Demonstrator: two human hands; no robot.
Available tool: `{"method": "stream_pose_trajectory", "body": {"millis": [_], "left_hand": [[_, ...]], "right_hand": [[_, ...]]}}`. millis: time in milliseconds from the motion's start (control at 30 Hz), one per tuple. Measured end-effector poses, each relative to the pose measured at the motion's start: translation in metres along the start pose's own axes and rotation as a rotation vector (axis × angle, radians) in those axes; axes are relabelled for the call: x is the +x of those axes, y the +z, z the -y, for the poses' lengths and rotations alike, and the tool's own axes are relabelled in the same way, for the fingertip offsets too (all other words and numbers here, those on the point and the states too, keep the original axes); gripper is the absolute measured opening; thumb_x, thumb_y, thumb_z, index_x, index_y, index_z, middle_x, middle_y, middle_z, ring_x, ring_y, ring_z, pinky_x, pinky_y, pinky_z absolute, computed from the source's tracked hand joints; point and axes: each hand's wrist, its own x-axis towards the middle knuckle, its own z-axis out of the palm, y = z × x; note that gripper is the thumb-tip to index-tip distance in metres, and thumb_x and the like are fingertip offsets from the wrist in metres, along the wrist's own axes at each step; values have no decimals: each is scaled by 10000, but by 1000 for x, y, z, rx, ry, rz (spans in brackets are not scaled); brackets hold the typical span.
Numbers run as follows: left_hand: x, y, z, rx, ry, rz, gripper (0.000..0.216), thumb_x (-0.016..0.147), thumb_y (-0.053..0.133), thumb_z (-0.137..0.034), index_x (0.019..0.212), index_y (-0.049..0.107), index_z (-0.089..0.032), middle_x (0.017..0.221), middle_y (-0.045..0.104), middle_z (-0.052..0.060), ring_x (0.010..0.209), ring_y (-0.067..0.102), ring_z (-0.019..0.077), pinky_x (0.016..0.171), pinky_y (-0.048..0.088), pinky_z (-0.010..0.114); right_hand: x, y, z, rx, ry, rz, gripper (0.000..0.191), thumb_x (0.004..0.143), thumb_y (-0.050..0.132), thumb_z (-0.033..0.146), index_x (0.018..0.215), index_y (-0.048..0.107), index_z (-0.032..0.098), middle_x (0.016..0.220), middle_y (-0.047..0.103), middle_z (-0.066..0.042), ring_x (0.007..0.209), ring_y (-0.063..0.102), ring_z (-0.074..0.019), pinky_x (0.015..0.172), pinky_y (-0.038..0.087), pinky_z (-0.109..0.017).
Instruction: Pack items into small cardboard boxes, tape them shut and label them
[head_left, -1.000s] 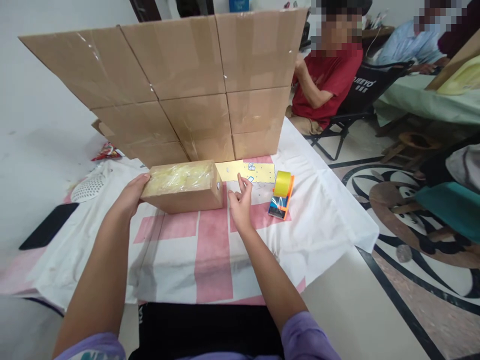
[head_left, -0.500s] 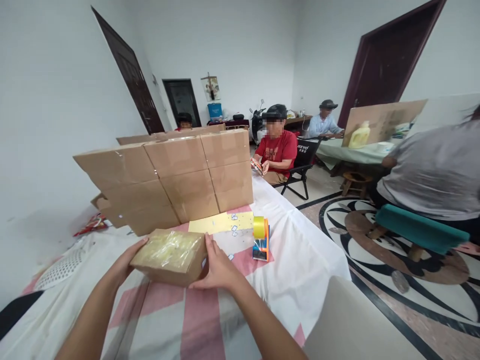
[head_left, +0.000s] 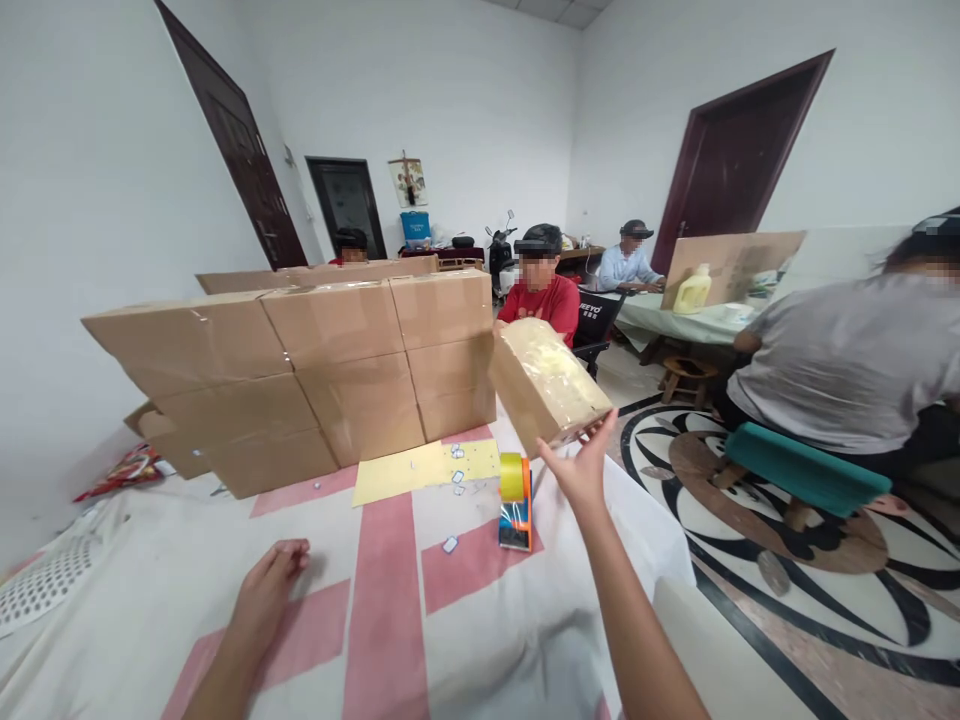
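1. The desk [head_left: 150, 560] under you is covered with a white cloth with pink bands.
2. A wall of stacked cardboard boxes [head_left: 300, 370] stands along its far side.
3. Your right hand [head_left: 579, 465] holds a tape-wrapped cardboard box [head_left: 547, 385] up in the air, tilted, above the desk's right edge; the fingers are spread wide under its near lower end.
4. A yellow sheet [head_left: 420, 468] lies flat in front of the stacked boxes, with small white bits scattered on and near it.
5. Your left hand [head_left: 266, 595] rests palm down on the cloth, fingers loosely curled, holding nothing.
6. An orange tape dispenser [head_left: 516, 503] with a yellow roll stands just below the raised box.
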Motion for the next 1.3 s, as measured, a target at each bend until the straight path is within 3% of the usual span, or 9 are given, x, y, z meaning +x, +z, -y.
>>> {"method": "stream_pose_trajectory", "body": {"millis": [233, 533, 667, 800, 867, 1000, 1100, 1200, 1300], "left_hand": [[-1, 1, -1, 282, 44, 72, 597, 601, 762, -764, 780, 722, -195, 924, 688, 59, 762, 590, 184, 705, 557, 276], [-9, 9, -11, 392, 97, 142, 572, 699, 659, -786, 733, 702, -216, 753, 633, 50, 738, 569, 218, 724, 516, 319], [-10, 8, -11, 388, 91, 188, 532, 748, 653, -739, 747, 696, -209, 753, 635, 48, 744, 574, 220, 729, 500, 323], [-10, 9, -12, 355, 85, 201, 540, 743, 654, -740, 755, 704, -203, 768, 651, 54, 734, 577, 217, 716, 497, 321], [-9, 8, -11, 334, 80, 206, 533, 752, 646, -735, 761, 705, -206, 754, 642, 49, 734, 578, 215, 716, 493, 315], [-10, 9, -12, 326, 72, 272, 497, 791, 625, -700, 768, 697, -208, 769, 644, 50, 754, 585, 217, 739, 486, 314], [-13, 10, -14, 360, 63, 332, 477, 817, 600, -676, 776, 687, -209, 787, 653, 54, 770, 590, 224, 739, 479, 316], [-16, 10, -15, 388, 61, 348, 455, 837, 581, -653, 785, 677, -212, 786, 649, 50, 800, 602, 234, 743, 476, 315], [-17, 10, -13, 411, 61, 366, 434, 854, 570, -629, 794, 674, -212, 801, 659, 49, 823, 610, 239, 759, 473, 315]], "right_hand": [[28, 62, -79, -459, 191, 166, 1289, 683, 773, 502, 1594, -37, 82, 1439, 395, -278, 1363, 426, -431, 1052, 431, -503], [57, 121, -92, -596, 282, 233, 1327, 698, 756, 536, 1575, -134, 88, 1450, 388, -277, 1345, 434, -432, 1045, 418, -474], [73, 117, -88, -610, 433, 354, 1378, 607, 829, 473, 1599, -69, 146, 1502, 360, -287, 1340, 476, -434, 1066, 389, -517], [98, 101, -74, -651, 631, 240, 1302, 586, 816, 529, 1586, 97, 109, 1495, 311, -402, 1343, 439, -520, 1033, 320, -692], [110, 100, -64, -639, 561, 192, 1229, 636, 777, 565, 1567, 142, 73, 1495, 275, -425, 1363, 409, -504, 1041, 312, -673], [122, 124, -46, -606, 328, 354, 1054, 601, 827, 507, 1482, 371, 152, 1517, 306, -294, 1383, 386, -435, 1070, 317, -569], [121, 140, -43, -641, 290, 400, 972, 552, 862, 434, 1411, 470, 202, 1496, 316, -221, 1349, 399, -427, 1085, 313, -550], [119, 133, -46, -631, 280, 342, 853, 623, 797, 409, 1387, 482, 200, 1428, 344, -185, 1310, 423, -349, 1088, 343, -444], [120, 105, -52, -564, 289, 86, 750, 750, 644, 423, 1417, 405, 176, 1353, 372, -170, 1302, 403, -298, 1085, 353, -389]]}}
